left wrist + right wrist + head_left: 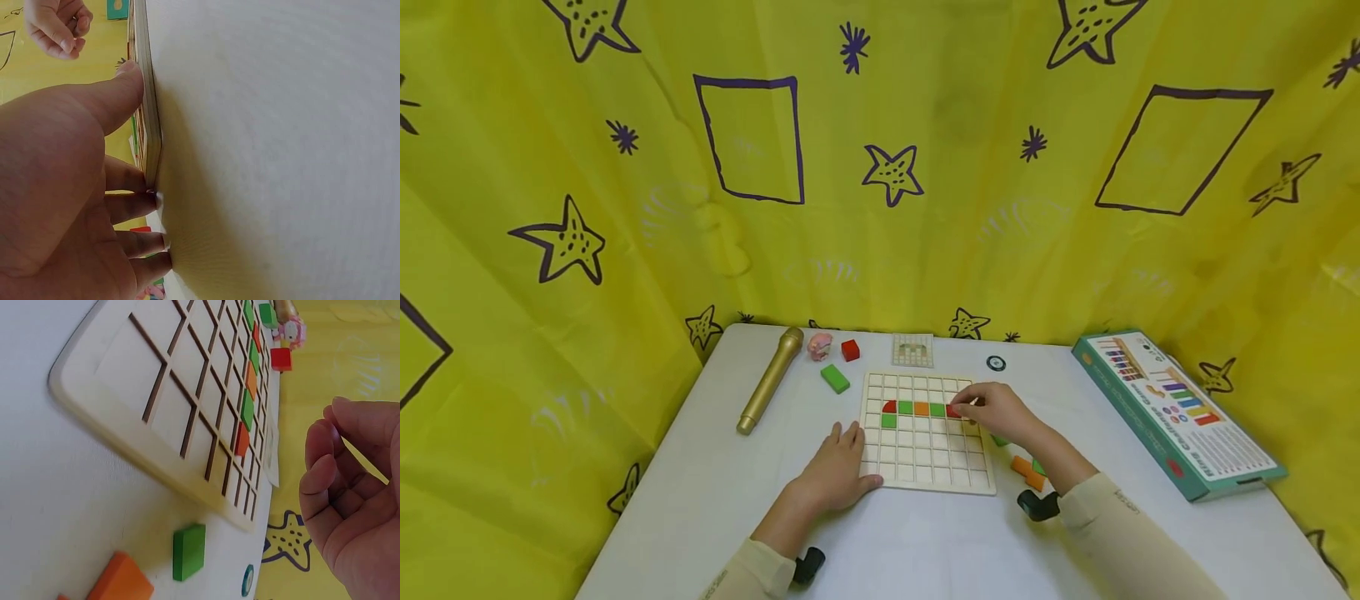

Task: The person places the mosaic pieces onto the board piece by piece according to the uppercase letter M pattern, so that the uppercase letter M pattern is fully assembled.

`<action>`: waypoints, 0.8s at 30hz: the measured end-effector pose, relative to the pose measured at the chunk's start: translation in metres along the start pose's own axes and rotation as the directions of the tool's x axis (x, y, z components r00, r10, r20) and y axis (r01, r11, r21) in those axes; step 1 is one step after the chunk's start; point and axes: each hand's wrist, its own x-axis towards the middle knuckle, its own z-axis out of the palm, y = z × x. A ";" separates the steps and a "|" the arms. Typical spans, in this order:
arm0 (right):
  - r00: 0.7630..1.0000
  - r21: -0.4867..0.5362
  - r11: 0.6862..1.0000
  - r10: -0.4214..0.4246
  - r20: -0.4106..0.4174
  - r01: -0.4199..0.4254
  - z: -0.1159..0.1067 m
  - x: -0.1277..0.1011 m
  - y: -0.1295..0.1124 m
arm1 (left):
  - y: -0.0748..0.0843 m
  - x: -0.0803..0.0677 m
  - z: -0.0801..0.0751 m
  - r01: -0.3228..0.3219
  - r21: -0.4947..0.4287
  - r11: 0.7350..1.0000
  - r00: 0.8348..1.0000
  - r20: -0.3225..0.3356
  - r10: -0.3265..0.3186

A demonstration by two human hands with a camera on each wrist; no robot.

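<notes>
A pale wooden grid board (917, 457) lies on the white table. Across its upper rows runs a line of small tiles: a red tile with a rounded corner (889, 407), a green one (905, 407), an orange one (921, 408), another green (937, 410) and a red one (242, 440) at the right end. One green tile (888, 422) sits below the left end. My left hand (837, 468) rests against the board's left and front edges, thumb at the front-left corner. Just over the right-end red tile, my right hand (1000, 410) hovers with loosely bent fingers and nothing visible in them.
Loose orange blocks (1028, 472) and a green block (189, 552) lie right of the board. Behind stand a patterned card (913, 351), red block (850, 350), green block (835, 378), pink figure (820, 346), gold microphone (771, 380) and round token (996, 362). A game box (1180, 414) lies far right.
</notes>
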 end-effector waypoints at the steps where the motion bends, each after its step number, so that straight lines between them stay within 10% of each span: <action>1: 1.000 -0.004 1.000 0.005 -0.003 -0.005 -0.002 -0.003 0.002 | 0.000 0.000 0.001 -0.001 -0.001 1.000 1.000 0.004 0.001; 24: 0.992 -0.089 0.992 0.099 0.078 -0.092 -0.038 -0.041 0.042 | 0.003 -0.003 -0.004 0.000 -0.007 1.000 1.000 0.005 0.000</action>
